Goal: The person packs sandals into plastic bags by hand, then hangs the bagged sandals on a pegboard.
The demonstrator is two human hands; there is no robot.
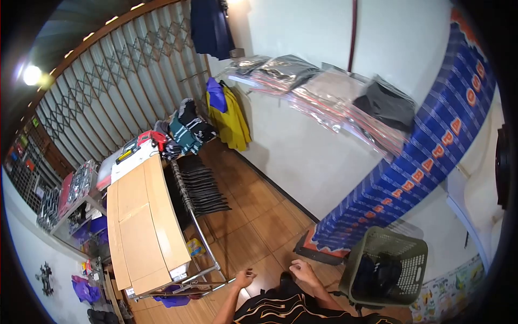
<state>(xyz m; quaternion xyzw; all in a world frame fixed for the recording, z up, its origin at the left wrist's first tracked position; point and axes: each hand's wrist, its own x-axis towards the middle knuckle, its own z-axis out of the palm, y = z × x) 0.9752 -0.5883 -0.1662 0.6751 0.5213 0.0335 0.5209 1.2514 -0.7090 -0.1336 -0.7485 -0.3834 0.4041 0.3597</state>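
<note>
My left hand (244, 278) is low in the middle of the view, its fingers loosely curled in with nothing visible in them. Close to its left is the end of a metal clothes rack (204, 237). My right hand (304, 271) hovers over the tiled floor, also curled, and I see nothing in it. To its right stands an olive-green plastic basket (423, 259) with dark contents. On the rack hang several black hangers (202, 186). A large flat cardboard piece (137, 216) lies across a surface beside the rack.
A wall shelf holds stacked garments in clear plastic (329, 89). A blue banner-like column (399, 173) with orange letters leans at the right. A folding metal gate (118, 75) closes the back left. A yellow jacket (232, 119) hangs in the corner, near folded clothes (186, 132).
</note>
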